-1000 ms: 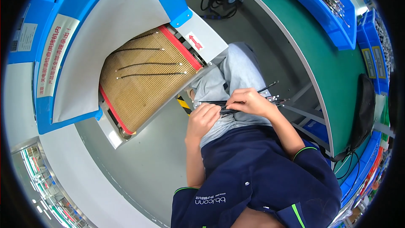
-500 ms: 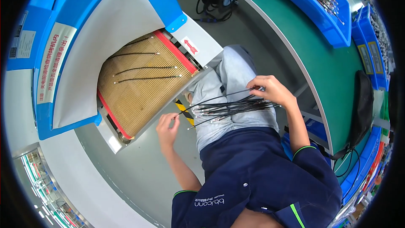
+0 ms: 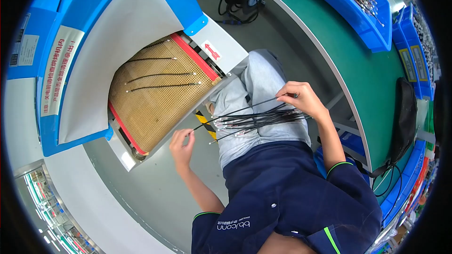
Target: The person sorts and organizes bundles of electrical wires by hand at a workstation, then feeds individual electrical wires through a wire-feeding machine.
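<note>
A thin black cable is stretched at a slant above my lap. My left hand pinches its lower left end between thumb and fingers. At its other end, my right hand is closed on the cable in a pinch, palm partly over the lap. Beneath it, a loose bundle of black cables with small pale metal ends lies across my thighs. One cable of that bundle sticks out to the left below the rest. The connector at my left fingertips is hidden.
Left of my knees, a tan mesh conveyor belt with red edges carries several black cables out of a blue and white machine. A green-topped table curves along the right, holding blue bins of cables and a black pouch.
My left hand has shifted slightly left and down, drawing the cable along. My right hand has moved a little to the left, its fingers still closed on the cable.
</note>
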The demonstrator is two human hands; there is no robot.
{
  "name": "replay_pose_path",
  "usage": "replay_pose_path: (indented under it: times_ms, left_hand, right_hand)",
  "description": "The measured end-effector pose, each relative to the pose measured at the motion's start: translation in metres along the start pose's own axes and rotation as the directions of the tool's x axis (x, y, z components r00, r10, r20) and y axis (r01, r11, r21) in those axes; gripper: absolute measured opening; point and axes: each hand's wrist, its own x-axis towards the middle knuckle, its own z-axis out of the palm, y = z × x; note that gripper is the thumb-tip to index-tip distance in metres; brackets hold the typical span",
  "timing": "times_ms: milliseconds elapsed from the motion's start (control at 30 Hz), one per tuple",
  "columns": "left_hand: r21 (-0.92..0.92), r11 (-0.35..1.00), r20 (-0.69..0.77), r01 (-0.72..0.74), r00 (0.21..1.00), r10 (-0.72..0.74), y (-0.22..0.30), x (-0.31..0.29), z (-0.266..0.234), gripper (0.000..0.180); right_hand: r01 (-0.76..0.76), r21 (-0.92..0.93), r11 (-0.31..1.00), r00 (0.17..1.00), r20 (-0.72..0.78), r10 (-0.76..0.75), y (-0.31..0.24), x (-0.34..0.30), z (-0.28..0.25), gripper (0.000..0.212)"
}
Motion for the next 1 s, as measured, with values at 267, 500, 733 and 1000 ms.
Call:
replay_pose_path:
  times_ms: [267, 500, 733, 1000]
  left_hand:
    - [-0.001, 1.000, -0.019, 0.009, 1.000, -0.009, 0.000, -0.004, -0.007, 0.014]
    - [-0.003, 1.000, -0.013, 0.010, 1.000, -0.010, -0.005, -0.008, -0.008, 0.014]
    - [0.023, 1.000, -0.036, 0.013, 0.999, -0.012, -0.007, -0.003, -0.013, 0.011]
    - [0.091, 0.995, -0.050, 0.043, 0.998, -0.038, -0.031, 0.027, -0.037, 0.008]
  right_hand:
    - [-0.038, 0.021, 0.999, 0.999, -0.007, 0.038, -0.003, -0.001, 0.004, 0.008]
    - [-0.012, 0.013, 1.000, 1.000, -0.028, 0.013, 0.001, -0.003, 0.008, 0.008]
    - [0.093, -0.010, 0.996, 0.996, 0.013, -0.093, 0.000, -0.004, 0.011, 0.008]
    - [0.219, 0.025, 0.975, 0.975, 0.039, -0.220, -0.001, 0.013, 0.047, 0.003]
